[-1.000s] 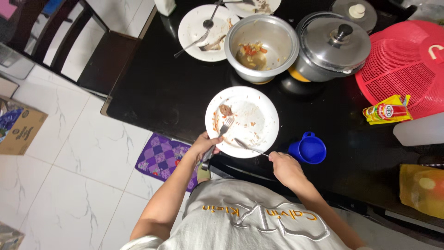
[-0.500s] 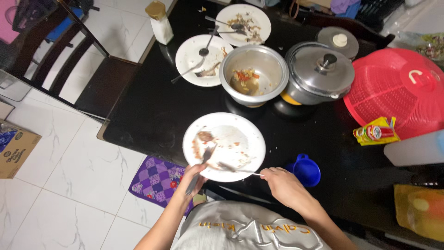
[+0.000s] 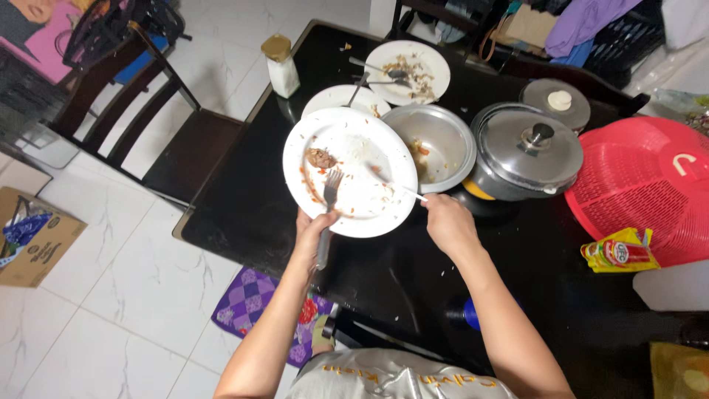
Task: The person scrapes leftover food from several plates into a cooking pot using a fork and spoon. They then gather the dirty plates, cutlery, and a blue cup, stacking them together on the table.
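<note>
A white dirty plate (image 3: pixel 354 140) with food scraps is lifted above the black table (image 3: pixel 244 199). My left hand (image 3: pixel 314 229) grips its near rim and pins a fork (image 3: pixel 325 214) against it. My right hand (image 3: pixel 447 222) holds a spoon (image 3: pixel 395 186) whose bowl rests on the plate. The plate covers part of a second white plate (image 3: pixel 336 96) and of a metal bowl (image 3: pixel 443 144) with leftovers.
A third dirty plate (image 3: pixel 410 70) lies at the far edge, with a lidded pot (image 3: pixel 528 151) and a red mesh food cover (image 3: pixel 650 185) to the right. A blue cup (image 3: pixel 473 314) shows behind my right forearm. Dark chair (image 3: pixel 148 125) stands at left.
Both hands have lifted the plate off the table and carried it up and away from me, over the other plate and the bowl. The camera view has shifted.
</note>
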